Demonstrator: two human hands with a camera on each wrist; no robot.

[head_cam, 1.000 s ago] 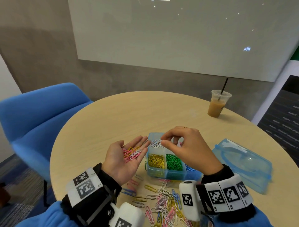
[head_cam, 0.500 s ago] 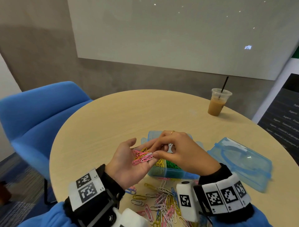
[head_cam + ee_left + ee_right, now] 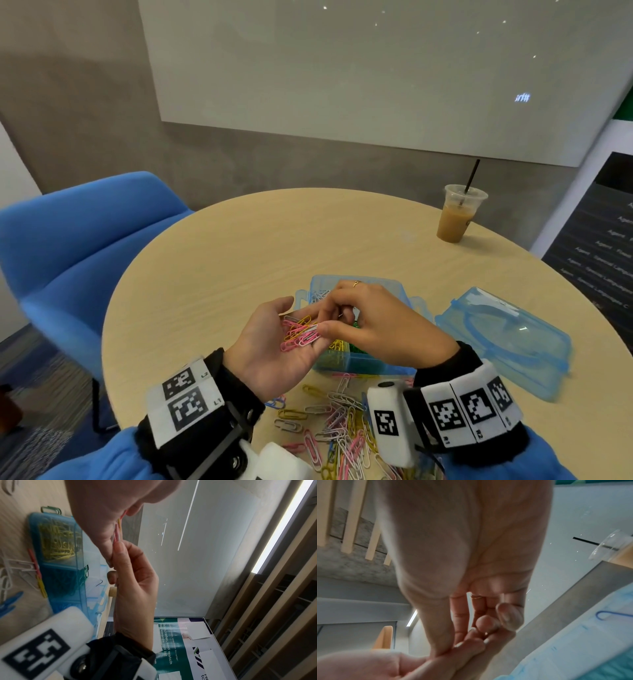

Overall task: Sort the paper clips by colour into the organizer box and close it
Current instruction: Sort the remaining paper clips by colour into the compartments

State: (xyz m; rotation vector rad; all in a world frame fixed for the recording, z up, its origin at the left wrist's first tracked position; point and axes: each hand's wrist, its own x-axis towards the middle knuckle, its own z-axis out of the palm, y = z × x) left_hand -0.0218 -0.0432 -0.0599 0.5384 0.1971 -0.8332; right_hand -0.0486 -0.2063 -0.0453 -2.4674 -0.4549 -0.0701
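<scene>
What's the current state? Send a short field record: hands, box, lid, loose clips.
left hand: palm up, cupping pink and yellow clips
right hand: fingers picking at the clips in the left palm
organizer box: open; yellow and green compartments filled
lid: off, lying on the table to the right of the box
loose clips: mixed pile on the table in front of the box
</scene>
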